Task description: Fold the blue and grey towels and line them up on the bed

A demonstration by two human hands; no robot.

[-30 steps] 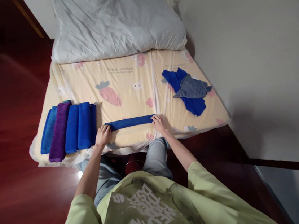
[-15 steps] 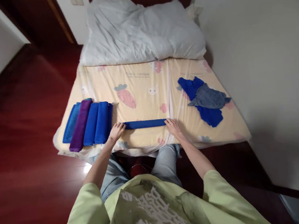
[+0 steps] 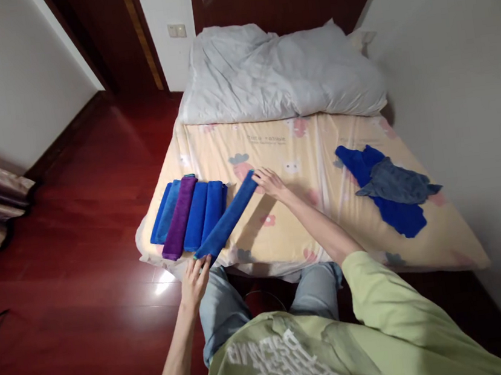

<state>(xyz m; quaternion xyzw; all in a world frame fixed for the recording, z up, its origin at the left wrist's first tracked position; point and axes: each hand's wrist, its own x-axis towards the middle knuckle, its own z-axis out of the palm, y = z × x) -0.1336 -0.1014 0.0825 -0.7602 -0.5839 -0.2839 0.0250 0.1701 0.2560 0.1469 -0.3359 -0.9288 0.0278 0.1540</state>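
1. Blue and folded into a long, narrow strip, the folded towel (image 3: pixel 229 217) lies on a slant at the near left part of the bed sheet (image 3: pixel 325 202). It is just to the right of the row of folded towels (image 3: pixel 198 209).
2. The left hand (image 3: pixel 194 279) is at the near edge of the bed, and its fingers pinch the near end of the strip.
3. The right hand (image 3: pixel 270 182) reaches farther over the bed, and its fingertips are closed on the far end of the strip.
4. A shadow falls on the sheet to the right of the strip, so it looks raised a little between the two hands.
5. The row holds several blue pieces and a purple towel (image 3: pixel 180 217), laid side by side and touching.
6. A loose heap of blue cloths (image 3: pixel 390 213) with a grey cloth (image 3: pixel 393 182) on top sits well apart at the right of the bed.
7. A white duvet (image 3: pixel 282 74) is bunched at the far end.
8. Dark red wooden floor (image 3: pixel 78 233) lies to the left.
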